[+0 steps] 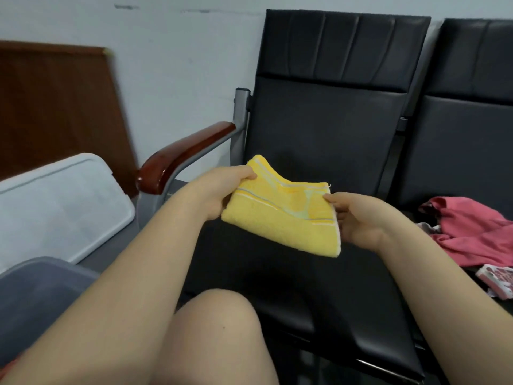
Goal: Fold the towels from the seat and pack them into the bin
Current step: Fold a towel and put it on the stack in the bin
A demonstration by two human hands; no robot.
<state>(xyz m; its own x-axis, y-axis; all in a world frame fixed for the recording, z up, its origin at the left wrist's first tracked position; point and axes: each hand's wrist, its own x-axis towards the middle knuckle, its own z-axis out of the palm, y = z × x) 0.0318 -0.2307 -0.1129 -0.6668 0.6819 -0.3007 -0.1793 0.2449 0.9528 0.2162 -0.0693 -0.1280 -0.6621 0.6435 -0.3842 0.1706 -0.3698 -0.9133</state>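
A folded yellow towel (280, 218) with pale stripes hangs in the air above the black seat (291, 287). My left hand (222, 190) pinches its left edge, and my right hand (358, 218) grips its right edge. On the neighbouring seat to the right lies a crumpled pink towel (472, 232) with a patterned pink-and-white cloth (497, 282) beside it. The grey plastic bin (36, 290) stands at the lower left, its inside mostly hidden by my left arm.
A white bin lid (61, 201) leans behind the bin. A wooden armrest (180, 154) on a metal frame separates the seat from the bin. My knee (219, 323) is in front of the seat. A brown board (55, 107) leans on the wall.
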